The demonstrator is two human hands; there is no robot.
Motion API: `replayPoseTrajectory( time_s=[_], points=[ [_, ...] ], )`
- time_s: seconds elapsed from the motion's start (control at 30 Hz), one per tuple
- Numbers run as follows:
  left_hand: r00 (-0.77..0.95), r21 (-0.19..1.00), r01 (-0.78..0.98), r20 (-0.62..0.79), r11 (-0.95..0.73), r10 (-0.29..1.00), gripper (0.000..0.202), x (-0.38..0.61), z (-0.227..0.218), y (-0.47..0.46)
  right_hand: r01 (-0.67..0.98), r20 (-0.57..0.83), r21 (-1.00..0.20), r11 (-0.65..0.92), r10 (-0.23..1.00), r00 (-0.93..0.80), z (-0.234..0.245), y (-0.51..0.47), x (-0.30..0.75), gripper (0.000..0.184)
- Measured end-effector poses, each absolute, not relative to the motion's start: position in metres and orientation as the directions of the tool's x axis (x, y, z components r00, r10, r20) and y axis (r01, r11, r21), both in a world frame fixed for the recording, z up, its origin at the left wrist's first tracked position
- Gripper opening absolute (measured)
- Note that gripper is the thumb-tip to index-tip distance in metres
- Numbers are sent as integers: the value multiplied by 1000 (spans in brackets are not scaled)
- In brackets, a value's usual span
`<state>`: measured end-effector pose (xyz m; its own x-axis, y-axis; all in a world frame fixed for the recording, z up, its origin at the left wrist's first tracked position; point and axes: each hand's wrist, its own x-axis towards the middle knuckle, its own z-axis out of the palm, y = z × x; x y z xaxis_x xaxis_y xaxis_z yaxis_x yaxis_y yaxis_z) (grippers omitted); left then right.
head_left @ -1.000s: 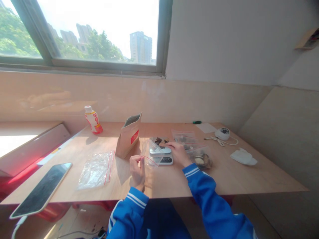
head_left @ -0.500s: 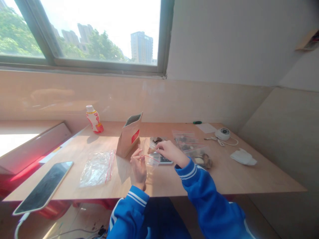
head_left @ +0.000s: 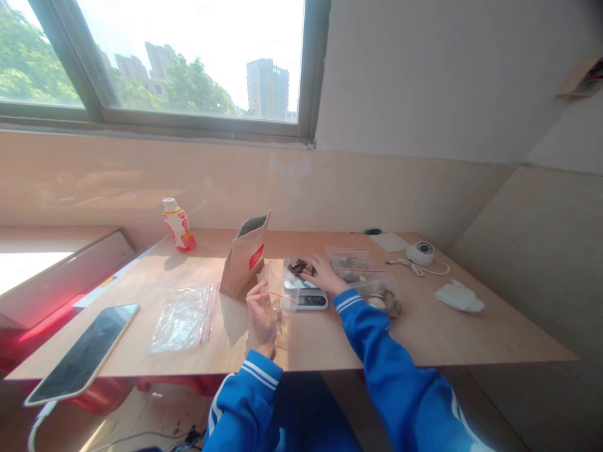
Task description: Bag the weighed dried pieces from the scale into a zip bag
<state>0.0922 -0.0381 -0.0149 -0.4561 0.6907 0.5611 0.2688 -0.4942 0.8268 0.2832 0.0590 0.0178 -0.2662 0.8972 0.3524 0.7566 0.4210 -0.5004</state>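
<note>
My left hand (head_left: 262,320) is closed on a clear zip bag (head_left: 288,301) with a red seal line, its mouth to the right. A small brown piece shows low inside the bag. My right hand (head_left: 326,274) is over the right side of a kitchen scale (head_left: 313,299), its fingers apart at a heap of dark dried slices (head_left: 299,268). Whether the fingertips touch the slices I cannot tell. Just behind my left hand stands an open brown paper pouch (head_left: 245,257) with a red label.
Several filled zip bags (head_left: 353,265) lie right of the scale. Flat empty zip bags (head_left: 183,320) and a phone (head_left: 85,351) lie to the left. A drink bottle (head_left: 179,226) stands behind; a white round device (head_left: 420,253) and crumpled tissue (head_left: 458,297) are at the right.
My right hand has gone from the bag's mouth, where it pinched a brown piece, back to the heap on the scale. The scale's front is uncovered. My left hand stays almost in place.
</note>
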Motion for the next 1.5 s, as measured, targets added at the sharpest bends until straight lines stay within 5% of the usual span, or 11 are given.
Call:
replayPoseTrajectory(
  time_s=[0.5,0.83,1.0,1.17,1.27,1.5],
  points=[
    [-467,830,269,557,-489,687,14,92,-13,-38,723,438,-486,490,853,-284,9,46,294,25],
    [-480,837,273,546,-475,686,19,90,-15,-36,620,414,-703,348,909,-40,33,35,292,23],
    [-467,831,285,555,-478,688,19,90,-16,-36,282,309,-917,283,950,52,58,24,280,27],
    [-446,826,287,563,-485,696,18,90,-17,-36,-99,123,-989,106,975,-183,95,1,258,40],
    [-437,829,275,559,-487,705,19,90,-19,-36,-52,91,-995,80,956,-278,105,-7,248,40],
    [-449,829,233,555,-508,700,19,89,-22,-33,345,96,-904,253,906,-413,88,-6,232,23]
  ],
)
